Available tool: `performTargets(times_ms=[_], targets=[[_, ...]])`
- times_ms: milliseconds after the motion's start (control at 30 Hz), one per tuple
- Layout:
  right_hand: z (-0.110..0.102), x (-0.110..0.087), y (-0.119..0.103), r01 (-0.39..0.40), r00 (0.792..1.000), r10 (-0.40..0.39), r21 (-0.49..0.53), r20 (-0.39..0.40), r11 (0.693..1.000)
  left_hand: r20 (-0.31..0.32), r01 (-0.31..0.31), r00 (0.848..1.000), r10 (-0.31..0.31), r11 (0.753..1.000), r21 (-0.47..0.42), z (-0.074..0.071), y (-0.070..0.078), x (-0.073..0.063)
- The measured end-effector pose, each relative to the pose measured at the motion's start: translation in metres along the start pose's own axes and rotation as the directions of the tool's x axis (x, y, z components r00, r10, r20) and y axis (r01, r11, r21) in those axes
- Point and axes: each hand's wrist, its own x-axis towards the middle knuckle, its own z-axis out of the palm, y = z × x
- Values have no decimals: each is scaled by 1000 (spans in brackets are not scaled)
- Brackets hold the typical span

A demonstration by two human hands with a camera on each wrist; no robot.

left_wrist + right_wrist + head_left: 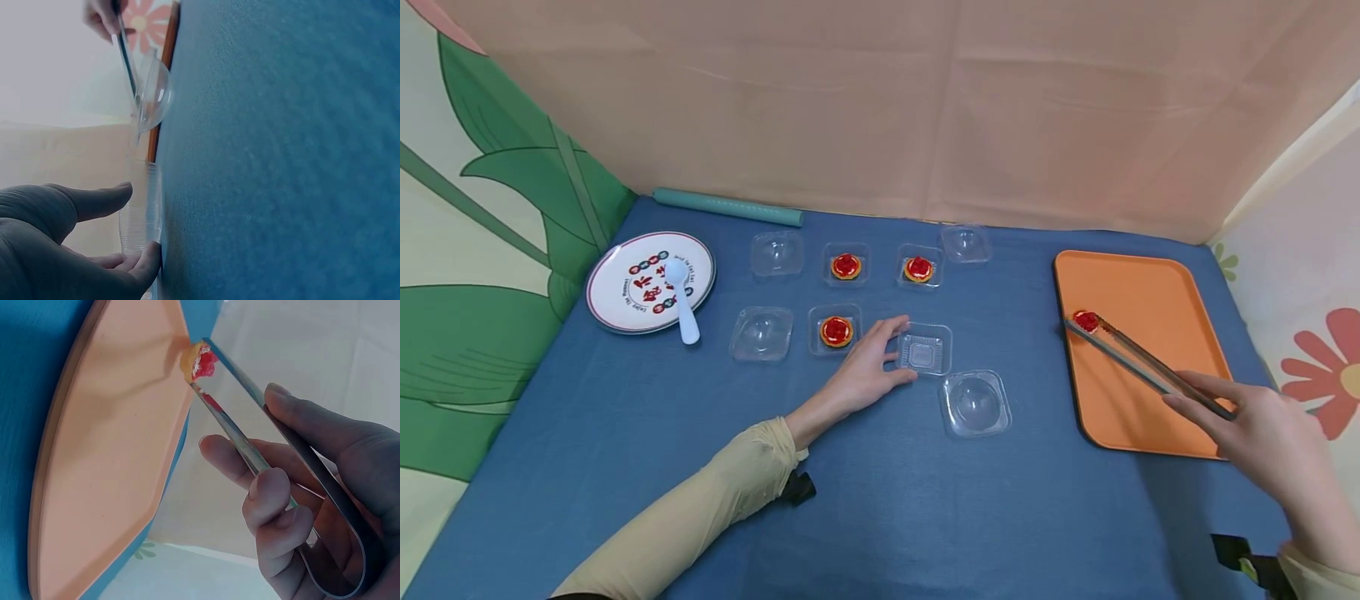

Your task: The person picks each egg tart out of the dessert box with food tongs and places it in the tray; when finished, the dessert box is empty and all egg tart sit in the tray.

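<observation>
Silvery metal tongs (240,381), gripped by the right hand (1273,437) at lower right, pinch a round red-topped tart (1086,321) over the flat orange tray (1131,279); a light, level squeeze should keep it intact. Mid-frame, the left hand (871,367) spreads beside a clear square plastic container (925,350), best steadied.

Left of my left fingers (889,327), a white spoon (685,315) obscures print on the round white plate (612,287); my right hand (1270,433), a corner of the orange rectangular tray (1150,292).
</observation>
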Motion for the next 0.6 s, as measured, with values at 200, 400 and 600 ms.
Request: performTargets(times_ms=[200,400,600], targets=[[2,1,7,-10,1000,10,-5,-5,1000,0,-6,1000,6,1000,-3,0,0,0],[4,2,14,-23,1000,23,-27,-5,999,5,-9,1000,9,1000,-7,0,0,1],[4,3,16,-38,999,38,-40,17,998,3,-9,1000,9,1000,-11,0,-1,0]])
